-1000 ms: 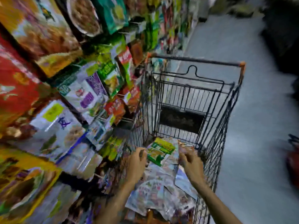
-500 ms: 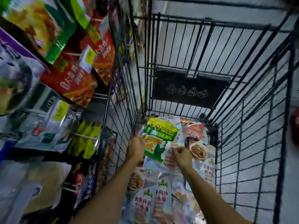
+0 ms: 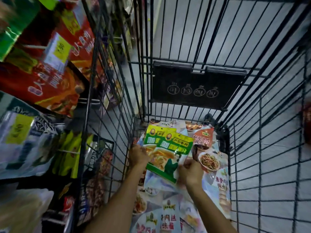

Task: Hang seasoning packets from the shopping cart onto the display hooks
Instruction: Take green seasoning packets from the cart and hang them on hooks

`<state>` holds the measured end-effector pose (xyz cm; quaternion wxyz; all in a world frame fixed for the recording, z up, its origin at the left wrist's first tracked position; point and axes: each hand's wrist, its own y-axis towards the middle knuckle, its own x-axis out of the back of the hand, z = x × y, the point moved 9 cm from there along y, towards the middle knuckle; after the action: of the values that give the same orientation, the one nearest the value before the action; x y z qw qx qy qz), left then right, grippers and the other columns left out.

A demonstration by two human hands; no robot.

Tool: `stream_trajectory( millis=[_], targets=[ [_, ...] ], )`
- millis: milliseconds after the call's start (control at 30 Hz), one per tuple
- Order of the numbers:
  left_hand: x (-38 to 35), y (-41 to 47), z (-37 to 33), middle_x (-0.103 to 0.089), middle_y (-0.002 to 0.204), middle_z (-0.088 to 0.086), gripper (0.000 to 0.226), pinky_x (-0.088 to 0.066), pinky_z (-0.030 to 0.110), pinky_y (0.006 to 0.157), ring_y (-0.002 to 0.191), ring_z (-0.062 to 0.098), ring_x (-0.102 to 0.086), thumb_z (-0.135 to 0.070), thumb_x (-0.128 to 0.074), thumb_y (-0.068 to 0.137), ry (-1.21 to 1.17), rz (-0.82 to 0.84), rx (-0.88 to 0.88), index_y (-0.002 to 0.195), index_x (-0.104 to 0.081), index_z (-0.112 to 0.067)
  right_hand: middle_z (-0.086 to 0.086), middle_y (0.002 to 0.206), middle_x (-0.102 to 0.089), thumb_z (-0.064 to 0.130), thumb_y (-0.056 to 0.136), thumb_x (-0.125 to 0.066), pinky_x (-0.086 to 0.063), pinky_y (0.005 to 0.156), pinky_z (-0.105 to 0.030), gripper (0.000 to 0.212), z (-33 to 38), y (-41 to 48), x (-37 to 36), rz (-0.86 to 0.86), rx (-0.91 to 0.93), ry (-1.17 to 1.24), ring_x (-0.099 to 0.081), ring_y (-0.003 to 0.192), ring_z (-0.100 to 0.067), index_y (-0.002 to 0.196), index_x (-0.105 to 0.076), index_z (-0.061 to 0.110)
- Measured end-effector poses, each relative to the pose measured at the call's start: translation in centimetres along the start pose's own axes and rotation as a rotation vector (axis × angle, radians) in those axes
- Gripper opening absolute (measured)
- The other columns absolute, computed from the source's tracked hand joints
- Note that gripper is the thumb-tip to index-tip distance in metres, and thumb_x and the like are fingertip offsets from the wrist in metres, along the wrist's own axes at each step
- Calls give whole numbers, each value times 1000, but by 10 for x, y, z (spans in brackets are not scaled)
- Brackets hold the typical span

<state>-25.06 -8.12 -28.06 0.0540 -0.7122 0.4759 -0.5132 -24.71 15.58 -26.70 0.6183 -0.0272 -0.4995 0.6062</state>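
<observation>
Left hand (image 3: 138, 156) clamped on the left edge of the green seasoning packets (image 3: 168, 151), I pinch their lower corner with my right hand (image 3: 191, 172), inside the shopping cart (image 3: 196, 76).

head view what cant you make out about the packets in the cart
Head view: the count of green packets; two tops show, overlap hides any more.
Head view: left hand fingertips, behind those packets.
Head view: loose packets on the cart floor, cut off by the bottom edge.
Head view: shelf price tag print, blurred.
</observation>
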Motion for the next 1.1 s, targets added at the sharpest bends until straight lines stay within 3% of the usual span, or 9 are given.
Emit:
stream_trajectory(
  millis=[133, 267, 367, 500, 567, 667, 833, 933, 1100],
  targets=[
    [-4, 2, 7, -63, 110, 25, 35, -39, 29, 65, 90, 30, -60, -23, -60, 92, -109, 20, 64, 107, -61, 8, -21, 82, -67, 10, 91, -56, -54, 73, -51, 14, -18, -4, 11, 9, -26, 40, -65, 77, -41, 91, -58, -4],
    [-9, 2, 5, -68, 97, 17, 29, -32, 22, 46, 60, 14, -50, -28, -67, 87, -162, 62, 89, 95, -67, -1, -13, 72, -58, 10, 92, -56, -41, 64, -32, 16, -32, -5, 18, -31, -104, 184, -55, 72, -28, 80, -59, 0],
    [-9, 3, 0, -70, 92, 16, 29, -41, 23, 45, 66, 18, -61, -22, -70, 85, -232, 66, 107, 93, -67, 6, -8, 62, -49, 13, 89, -62, -30, 53, -29, 24, -38, -5, 16, -31, -169, 320, -46, 63, -23, 67, -53, 7],
    [-12, -2, -3, -68, 91, 21, 21, -33, 20, 47, 59, 15, -51, -24, -69, 85, -318, 104, 108, 82, -64, -4, -19, 88, -69, 22, 79, -77, -54, 76, -43, 30, -32, -8, 13, -20, -198, 391, -65, 85, -35, 91, -68, -3],
    [-15, -7, -9, -66, 89, 16, 24, -38, 23, 57, 69, 16, -54, -22, -67, 87, -381, 158, 76, 96, -64, 0, -20, 96, -70, 18, 79, -77, -54, 84, -49, 30, -33, -9, 11, 8, -212, 430, -66, 91, -36, 98, -67, -2],
    [-11, -19, -17, -67, 105, 11, 27, -40, 23, 75, 87, 17, -57, -12, -66, 87, -428, 178, 3, 113, -62, -4, -22, 103, -68, 11, 81, -75, -53, 86, -51, 29, -34, -14, 12, 51, -224, 467, -65, 95, -38, 105, -65, -1],
    [18, -43, -26, -58, 96, -3, 24, -38, 21, 72, 92, 14, -55, -12, -67, 86, -447, 82, -40, 110, -61, -11, -21, 103, -68, 2, 86, -66, -55, 80, -47, 21, -21, -33, 39, 134, -157, 564, -64, 92, -36, 106, -61, -3],
    [46, -67, -36, -65, 95, 4, 19, -46, 24, 67, 87, 19, -60, -13, -69, 85, -504, 43, -94, 102, -64, -10, -16, 95, -68, 4, 87, -66, -54, 66, -37, 13, 1, -51, 74, 129, -25, 533, -64, 82, -26, 99, -62, 3],
    [116, -129, -64, -62, 87, 4, 13, -45, 21, 58, 79, 18, -58, -17, -70, 84, -550, -93, -220, 90, -59, -13, -18, 97, -70, 8, 85, -69, -54, 86, -51, 7, 51, -96, 137, 160, 194, 491, -66, 91, -33, 92, -66, 7]
  ],
)
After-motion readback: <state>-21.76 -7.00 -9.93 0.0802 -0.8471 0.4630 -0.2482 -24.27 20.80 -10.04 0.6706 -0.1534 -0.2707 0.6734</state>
